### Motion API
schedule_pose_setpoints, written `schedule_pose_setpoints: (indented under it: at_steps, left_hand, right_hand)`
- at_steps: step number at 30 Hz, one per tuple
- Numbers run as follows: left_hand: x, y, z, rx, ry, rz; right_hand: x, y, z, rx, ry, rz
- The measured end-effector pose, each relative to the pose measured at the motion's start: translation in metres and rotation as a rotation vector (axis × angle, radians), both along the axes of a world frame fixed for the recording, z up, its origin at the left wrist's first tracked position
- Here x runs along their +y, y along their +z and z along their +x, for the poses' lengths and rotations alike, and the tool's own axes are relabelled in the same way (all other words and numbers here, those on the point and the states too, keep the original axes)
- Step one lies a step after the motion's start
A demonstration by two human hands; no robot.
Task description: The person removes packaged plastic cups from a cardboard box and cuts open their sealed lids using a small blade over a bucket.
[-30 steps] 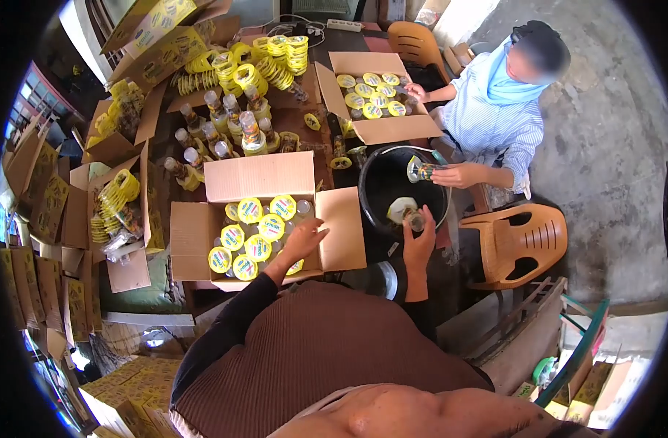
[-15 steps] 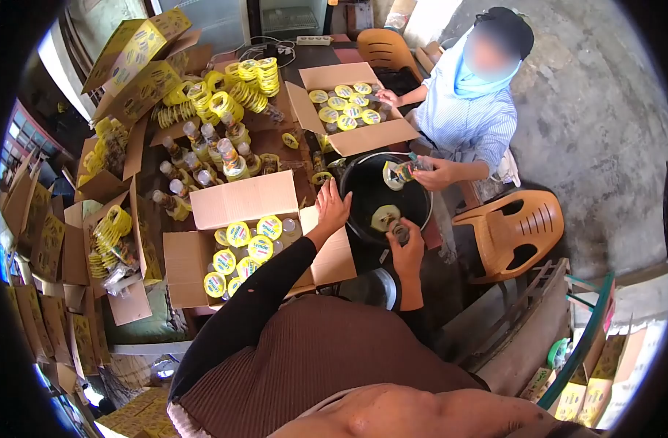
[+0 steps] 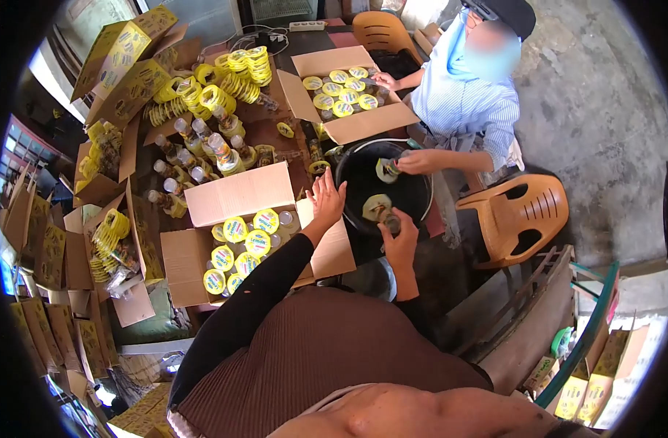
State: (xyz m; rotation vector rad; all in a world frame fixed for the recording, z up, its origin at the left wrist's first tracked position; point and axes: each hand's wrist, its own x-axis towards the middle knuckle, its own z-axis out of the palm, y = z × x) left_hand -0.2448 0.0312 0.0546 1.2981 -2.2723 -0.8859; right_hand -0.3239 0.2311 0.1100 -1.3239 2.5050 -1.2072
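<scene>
a dark table (image 3: pixel 272 141) carries open cartons (image 3: pixel 239 182), clustered bottles (image 3: pixel 221 150) and yellow rings (image 3: pixel 215 101).

Matt brown cardboard cartons (image 3: pixel 239 194), a glossy orange plastic chair (image 3: pixel 520 219), rough grey concrete floor (image 3: pixel 582 109).

The right hand (image 3: pixel 400 242) holds a labelled bottle (image 3: pixel 389 221) over the black bucket (image 3: pixel 353 188); the left hand (image 3: pixel 325 201) is empty.

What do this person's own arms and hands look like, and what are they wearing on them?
The left hand and right hand are both ungloved. Plain black, close-fitting sleeves cover the arms and stop short of the wrists. No cables show on either arm.
</scene>
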Motion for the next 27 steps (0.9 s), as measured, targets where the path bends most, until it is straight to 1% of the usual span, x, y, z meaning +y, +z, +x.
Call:
schedule_pose_setpoints:
  at_steps: [2, 3, 4, 7, 8, 10, 11, 13, 14, 16, 17, 19, 20, 22, 26, 27]
  left_hand:
    - [0.0, -0.003, 0.001, -0.01, -0.029, 0.001]
    - [0.0, -0.003, 0.001, -0.002, -0.029, 0.019]
    - [0.001, -0.003, 0.003, -0.004, -0.024, 0.019]
    - [-0.002, 0.001, 0.0, -0.023, -0.04, 0.076]
    - [-0.001, 0.001, 0.0, -0.019, -0.033, 0.081]
    - [-0.001, -0.001, 0.001, -0.021, -0.041, 0.045]
    - [-0.001, 0.0, 0.002, -0.018, -0.043, 0.043]
    - [-0.002, 0.0, 0.0, -0.019, -0.049, 0.076]
    - [-0.001, -0.002, 0.0, -0.018, -0.048, 0.081]
    - [-0.002, -0.002, 0.0, -0.01, -0.049, 0.064]
    - [-0.004, -0.002, -0.001, -0.003, -0.051, 0.061]
    - [-0.003, -0.002, 0.0, -0.008, -0.054, 0.075]
    - [-0.002, -0.002, 0.001, -0.008, -0.056, 0.078]
    - [-0.003, -0.004, 0.0, 0.002, -0.049, 0.075]
    - [-0.003, -0.005, 0.001, -0.002, -0.055, 0.082]
    - [-0.003, -0.004, 0.001, -0.013, -0.057, 0.091]
  right_hand:
    - [-0.005, 0.013, 0.007, 0.073, -0.145, -0.187]
    - [0.0, 0.013, 0.001, -0.073, -0.048, -0.013]
    - [-0.001, 0.009, 0.004, -0.076, -0.042, -0.012]
    - [-0.006, 0.009, 0.007, 0.108, -0.129, -0.116]
    - [-0.005, 0.008, 0.003, 0.112, -0.121, -0.112]
    - [-0.002, 0.006, 0.001, -0.041, 0.029, 0.066]
    - [-0.002, 0.005, 0.002, -0.039, 0.027, 0.064]
    - [-0.005, 0.009, 0.004, 0.086, -0.096, -0.081]
    - [-0.004, 0.007, 0.002, 0.087, -0.095, -0.075]
    - [-0.006, 0.006, 0.001, -0.175, -0.01, -0.073]
    - [-0.006, 0.007, 0.0, -0.167, -0.011, -0.077]
    - [-0.005, 0.022, 0.005, 0.077, -0.061, -0.007]
    - [-0.004, 0.02, 0.005, 0.078, -0.063, -0.004]
    - [-0.006, 0.015, 0.005, -0.012, -0.095, -0.076]
    - [-0.001, 0.018, 0.002, 0.058, -0.066, -0.033]
    - [-0.002, 0.016, 0.003, 0.029, -0.094, -0.089]
